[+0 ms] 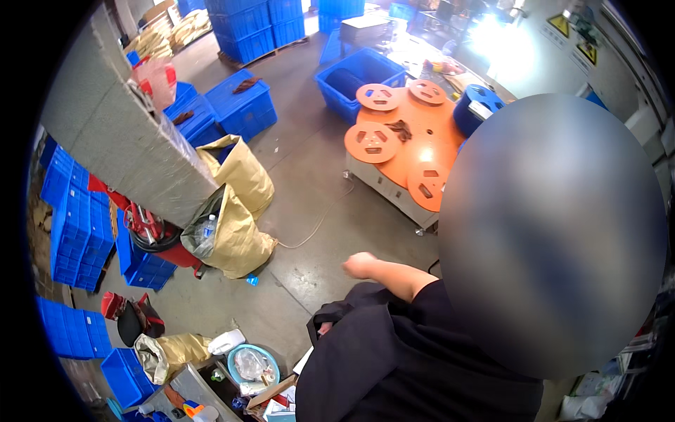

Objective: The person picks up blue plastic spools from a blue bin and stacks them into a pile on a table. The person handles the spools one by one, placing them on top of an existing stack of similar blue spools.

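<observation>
Neither my left hand nor my right hand shows in the head view. A co-worker in black clothing [380, 352] fills the lower right, very near, and the head is blurred out. One bare forearm reaches left from that person's short sleeve and ends in a closed hand [360, 266] over the floor. Whether it holds anything cannot be made out. A small part of another hand [325, 328] peeks out by the dark cloth below, apparently the same person's. Beyond the co-worker stands an orange round-cornered table [411, 133] bearing several orange reel discs [373, 142].
Blue crates [242, 105] stand at the back and left. Beige sacks [242, 235] lean by a grey wrapped panel [133, 119]. A light-blue basin [235, 355] and open boxes [278, 390] lie at the lower left. A thin cord [316, 232] crosses the floor.
</observation>
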`<state>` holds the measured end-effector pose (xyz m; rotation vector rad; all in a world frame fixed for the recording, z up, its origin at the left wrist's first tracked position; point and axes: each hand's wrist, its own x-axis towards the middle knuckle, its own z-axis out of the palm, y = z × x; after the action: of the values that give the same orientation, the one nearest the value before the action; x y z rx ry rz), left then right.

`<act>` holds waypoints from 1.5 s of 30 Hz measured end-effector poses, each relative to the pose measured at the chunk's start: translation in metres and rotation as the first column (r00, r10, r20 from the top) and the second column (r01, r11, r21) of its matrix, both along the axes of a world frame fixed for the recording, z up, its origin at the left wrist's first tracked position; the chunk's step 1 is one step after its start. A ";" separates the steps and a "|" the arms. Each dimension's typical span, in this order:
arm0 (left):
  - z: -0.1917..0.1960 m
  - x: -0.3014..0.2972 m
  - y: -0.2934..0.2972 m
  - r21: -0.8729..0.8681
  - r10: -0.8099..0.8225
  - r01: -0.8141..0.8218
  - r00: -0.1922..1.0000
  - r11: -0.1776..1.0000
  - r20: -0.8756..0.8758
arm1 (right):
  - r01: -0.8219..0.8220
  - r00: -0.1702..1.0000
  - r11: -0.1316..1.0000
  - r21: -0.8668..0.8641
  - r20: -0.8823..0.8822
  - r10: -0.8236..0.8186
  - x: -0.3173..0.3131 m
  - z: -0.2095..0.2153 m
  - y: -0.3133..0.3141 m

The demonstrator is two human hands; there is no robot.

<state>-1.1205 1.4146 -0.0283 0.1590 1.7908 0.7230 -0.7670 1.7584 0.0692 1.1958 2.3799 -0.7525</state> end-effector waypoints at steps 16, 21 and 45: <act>0.043 -0.181 0.178 -0.303 -0.095 -0.020 0.928 0.953 -0.361 | 0.553 0.761 0.619 -0.557 0.036 -0.648 -0.168 -0.116 0.261; -0.015 -0.163 0.187 -0.462 -0.693 0.677 0.701 0.573 0.167 | 0.207 0.572 0.795 -0.570 -0.589 -0.571 -0.289 -0.026 0.317; -0.059 -0.067 1.179 0.017 -0.932 1.000 0.017 0.011 -0.363 | 0.798 -0.546 -0.472 -0.374 -0.120 -0.829 -0.027 -0.132 0.432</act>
<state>-1.1879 2.5938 -0.0872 1.6618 1.2453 -0.1942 -0.7938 2.1906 -0.0630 3.3756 0.2472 -1.5693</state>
